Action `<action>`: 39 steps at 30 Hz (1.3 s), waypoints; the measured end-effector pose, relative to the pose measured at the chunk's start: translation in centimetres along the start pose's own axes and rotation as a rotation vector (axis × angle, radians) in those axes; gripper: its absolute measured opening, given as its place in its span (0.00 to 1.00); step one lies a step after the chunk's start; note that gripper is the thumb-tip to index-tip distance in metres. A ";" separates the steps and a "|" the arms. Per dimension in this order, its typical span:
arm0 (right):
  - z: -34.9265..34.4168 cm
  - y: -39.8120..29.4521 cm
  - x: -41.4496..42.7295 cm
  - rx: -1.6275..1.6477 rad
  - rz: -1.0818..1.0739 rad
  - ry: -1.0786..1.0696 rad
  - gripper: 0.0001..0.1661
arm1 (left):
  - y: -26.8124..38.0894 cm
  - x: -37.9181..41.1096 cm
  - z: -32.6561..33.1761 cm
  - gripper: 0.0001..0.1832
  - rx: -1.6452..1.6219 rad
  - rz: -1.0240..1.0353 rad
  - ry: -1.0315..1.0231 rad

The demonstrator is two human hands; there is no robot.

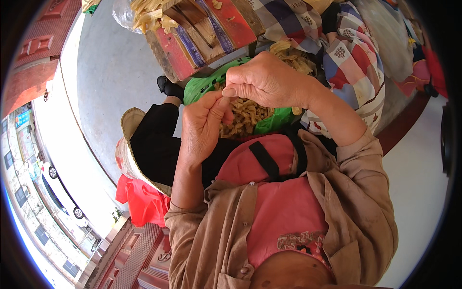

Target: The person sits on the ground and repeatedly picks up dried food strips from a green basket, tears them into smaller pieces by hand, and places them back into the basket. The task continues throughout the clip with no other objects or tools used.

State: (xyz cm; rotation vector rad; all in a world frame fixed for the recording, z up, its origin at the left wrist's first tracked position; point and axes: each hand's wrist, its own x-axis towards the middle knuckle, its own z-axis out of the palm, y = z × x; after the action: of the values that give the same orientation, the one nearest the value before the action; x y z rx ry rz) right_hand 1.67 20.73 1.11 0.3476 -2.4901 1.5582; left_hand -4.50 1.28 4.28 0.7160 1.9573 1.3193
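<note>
My left hand (204,121) and my right hand (269,79) meet in front of me, thumbs and fingertips pinched together. Whatever may be between the fingertips is too small or too hidden to tell. Directly below them lies an open green plastic bag (274,121) filled with short cut yellowish-brown pieces (249,113), possibly a dried plant food. Beyond the hands stands a worn red wooden stand (238,21) with a slot in its middle and blue printed strips (189,47) along it. Long pale yellow strips (148,12) are heaped at its far left end.
More thin yellowish scraps (292,59) lie right of the bag. Checked patchwork fabric (353,68) covers something at the right. A straw-coloured hat (131,151) and a red plastic bag (142,202) are at my left. A white car (59,195) stands outside.
</note>
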 end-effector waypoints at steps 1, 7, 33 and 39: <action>0.1 -0.1 -0.2 -0.047 -0.020 -0.002 0.16 | -1.0 -0.5 0.1 0.14 -0.122 -0.069 -0.044; -1.6 -1.2 -2.5 -0.242 -0.117 0.054 0.15 | -1.7 -3.4 -1.9 0.16 -1.055 0.120 -0.194; 3.2 -3.0 -6.7 1.405 0.618 0.147 0.07 | -1.0 -3.7 4.0 0.08 0.849 0.835 0.393; 3.5 -2.7 -6.1 1.632 0.468 -0.009 0.04 | -0.9 -3.8 3.6 0.06 0.946 0.803 0.623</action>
State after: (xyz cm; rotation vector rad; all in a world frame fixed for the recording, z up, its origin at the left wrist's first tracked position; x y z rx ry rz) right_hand 8.20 17.05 0.28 -0.0963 -0.6886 3.3427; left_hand 0.62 0.22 3.28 1.8606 3.0140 1.0024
